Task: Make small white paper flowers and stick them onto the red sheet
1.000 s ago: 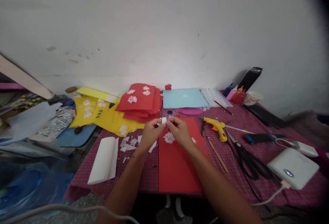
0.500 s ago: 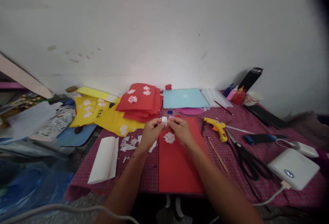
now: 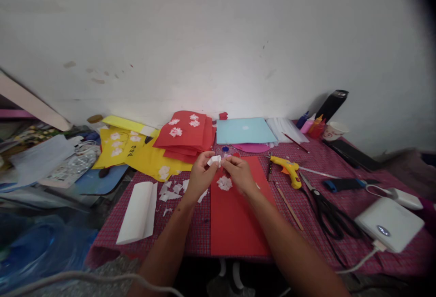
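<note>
A small white piece of paper (image 3: 214,160) is pinched between my two hands over the top of a red sheet (image 3: 238,224). My left hand (image 3: 200,176) grips its left side with thumb and fingers. My right hand (image 3: 239,173) pinches its right edge, with the fingertips of both hands close together. Just below them, a crumpled white paper flower (image 3: 224,182) lies on the red sheet. To the left are torn white paper scraps (image 3: 170,191) and a folded white paper (image 3: 136,213).
Red sheets with paper flowers (image 3: 185,129) are stacked behind, beside yellow sheets (image 3: 150,156) and a light blue sheet (image 3: 243,130). On the right lie a yellow glue gun (image 3: 289,170), black-handled scissors (image 3: 329,213), a wooden stick (image 3: 289,206) and a white box (image 3: 390,223) with a cable.
The small white paper has turned and shows more of its surface to the left. A small white bit now shows on the red sheet beside my right wrist.
</note>
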Available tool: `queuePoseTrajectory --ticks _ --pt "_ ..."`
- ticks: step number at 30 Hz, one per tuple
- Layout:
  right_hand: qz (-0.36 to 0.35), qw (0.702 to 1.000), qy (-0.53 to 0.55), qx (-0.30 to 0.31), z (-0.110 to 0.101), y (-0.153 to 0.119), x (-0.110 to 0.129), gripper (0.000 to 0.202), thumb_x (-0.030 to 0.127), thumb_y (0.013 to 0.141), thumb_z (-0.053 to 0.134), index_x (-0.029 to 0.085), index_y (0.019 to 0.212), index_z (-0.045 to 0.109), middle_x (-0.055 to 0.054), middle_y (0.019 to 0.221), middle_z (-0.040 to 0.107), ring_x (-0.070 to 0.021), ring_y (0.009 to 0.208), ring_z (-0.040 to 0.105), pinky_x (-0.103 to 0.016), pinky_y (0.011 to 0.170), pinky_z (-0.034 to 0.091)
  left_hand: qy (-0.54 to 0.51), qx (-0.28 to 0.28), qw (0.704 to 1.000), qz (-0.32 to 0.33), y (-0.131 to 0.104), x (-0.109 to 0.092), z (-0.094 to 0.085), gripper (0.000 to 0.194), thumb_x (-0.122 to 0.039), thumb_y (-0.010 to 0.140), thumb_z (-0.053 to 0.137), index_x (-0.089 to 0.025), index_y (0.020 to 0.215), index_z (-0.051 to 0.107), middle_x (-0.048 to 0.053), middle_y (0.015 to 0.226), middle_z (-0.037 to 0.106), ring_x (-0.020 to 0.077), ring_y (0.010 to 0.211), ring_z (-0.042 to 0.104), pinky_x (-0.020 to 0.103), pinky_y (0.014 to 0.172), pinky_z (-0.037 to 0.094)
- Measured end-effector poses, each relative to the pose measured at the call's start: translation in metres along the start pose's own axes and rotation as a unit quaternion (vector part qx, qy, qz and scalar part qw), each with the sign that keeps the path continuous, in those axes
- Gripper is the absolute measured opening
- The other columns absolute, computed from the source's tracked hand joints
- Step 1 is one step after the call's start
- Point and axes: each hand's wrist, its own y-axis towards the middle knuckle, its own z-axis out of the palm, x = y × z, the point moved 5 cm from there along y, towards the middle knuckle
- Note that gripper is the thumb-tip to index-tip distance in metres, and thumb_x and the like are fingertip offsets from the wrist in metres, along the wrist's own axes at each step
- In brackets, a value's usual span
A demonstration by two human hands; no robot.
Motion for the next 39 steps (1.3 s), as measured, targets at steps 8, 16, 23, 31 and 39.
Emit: queuePoseTrajectory --ticks 8,16,23,31,39 --pt "-0.004 1.0 0.016 0.003 0.0 0.001 -0.004 0.026 0.04 0.077 0.065 0.018 0.064 0.059 0.003 0.054 0.052 -0.0103 0.047 0.042 -0.024 0.047 0.032 0.019 -0.025 1.0 0.002 0.0 0.002 -0.004 0.032 -0.027 0.081 0.063 -0.021 0.112 0.062 0.0 0.078 0.065 0.0117 0.064 0.057 0.021 0.061 0.045" --pt "-0.043 0.999 -0.026 0.01 0.0 0.001 -0.001 0.028 0.039 0.082 0.062 0.019 0.063 0.059 0.004 0.053 0.051 -0.0114 0.05 0.043 -0.025 0.049 0.032 0.009 0.039 0.999 -0.016 0.001 -0.001 0.0 0.021 -0.028 0.081 0.062 -0.014 0.094 0.071 0.004 0.081 0.069 0.0134 0.069 0.059 0.024 0.066 0.047" --pt "-0.117 0.987 -0.112 -0.007 0.0 0.0 0.004 0.023 0.033 0.083 0.059 0.019 0.066 0.062 0.0 0.065 0.058 -0.0143 0.063 0.05 -0.025 0.059 0.038 -0.01 0.017 0.999 -0.03 0.002 0.0 -0.002 0.021 -0.032 0.078 0.067 -0.013 0.085 0.071 0.003 0.074 0.066 0.0122 0.065 0.057 0.023 0.063 0.044" --pt "-0.068 0.997 -0.014 -0.042 -0.01 0.005 0.002 0.019 0.033 0.075 0.066 0.019 0.089 0.065 0.0 0.074 0.061 -0.0141 0.062 0.05 -0.026 0.058 0.041 -0.07 0.016 0.996 -0.057 0.003 0.01 -0.001 0.018 -0.032 0.078 0.068 -0.014 0.078 0.069 0.0 0.067 0.063 0.0106 0.06 0.053 0.023 0.06 0.04" --pt "-0.063 0.998 -0.001 -0.005 -0.005 0.004 0.0 0.021 0.038 0.077 0.068 0.019 0.074 0.06 0.003 0.065 0.054 -0.0114 0.056 0.044 -0.025 0.054 0.036 -0.066 0.022 0.996 -0.049 0.003 0.004 -0.001 0.023 -0.033 0.075 0.072 -0.013 0.068 0.064 -0.001 0.061 0.057 0.0093 0.059 0.047 0.023 0.059 0.036"
